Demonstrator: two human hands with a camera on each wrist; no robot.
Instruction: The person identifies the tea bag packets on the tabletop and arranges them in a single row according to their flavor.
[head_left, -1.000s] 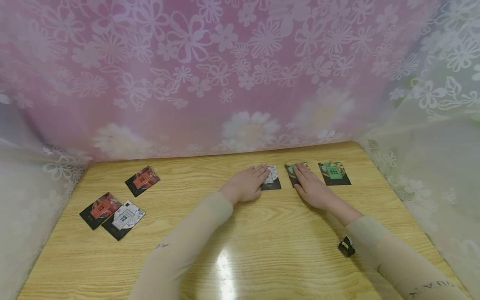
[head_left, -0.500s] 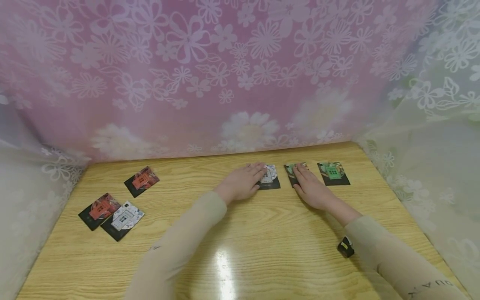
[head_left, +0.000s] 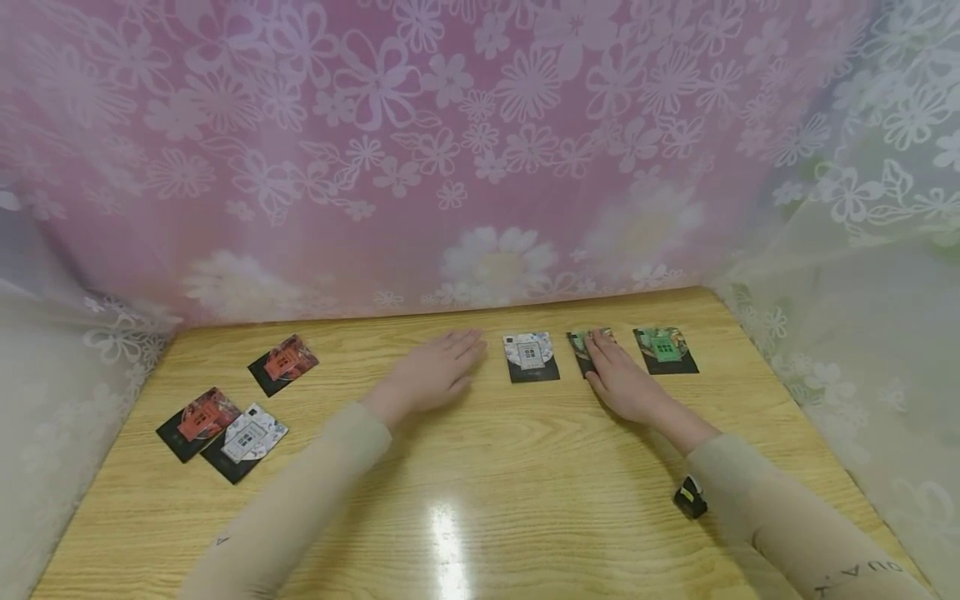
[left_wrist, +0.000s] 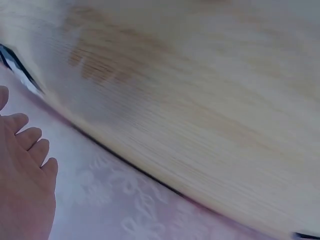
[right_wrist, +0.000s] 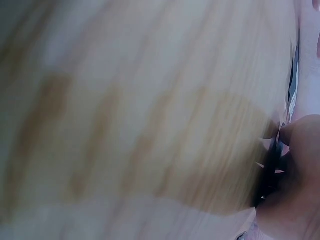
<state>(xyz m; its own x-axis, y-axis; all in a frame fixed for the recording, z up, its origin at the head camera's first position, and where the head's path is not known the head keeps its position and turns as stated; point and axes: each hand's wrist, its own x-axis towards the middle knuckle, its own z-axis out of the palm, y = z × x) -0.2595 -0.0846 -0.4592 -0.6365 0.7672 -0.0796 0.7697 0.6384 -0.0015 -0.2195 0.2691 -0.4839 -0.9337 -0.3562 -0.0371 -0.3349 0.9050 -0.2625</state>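
In the head view my left hand (head_left: 431,371) is just above or on the tabletop, fingers straight, holding nothing. To its right and apart from it lies a flat black-and-white packet (head_left: 531,358). My right hand (head_left: 626,383) rests with extended fingers on a black-and-green packet (head_left: 579,353), covering much of it. Beside that, a second green packet (head_left: 666,350) lies flat at the right end of the row. The left wrist view catches the left hand (left_wrist: 25,185) with its fingers extended. From the right wrist, the right hand (right_wrist: 295,190) shows only partly, touching a dark packet edge.
On the left side lie a red packet (head_left: 283,365), another red packet (head_left: 198,425) and a white packet (head_left: 243,443) touching it. A small black object (head_left: 690,497) sits by the right sleeve. A floral curtain (head_left: 450,167) hangs behind the wooden table (head_left: 510,517).
My left hand has come off the white packet and moved left, uncovering it. The right hand has stayed on the green packet.
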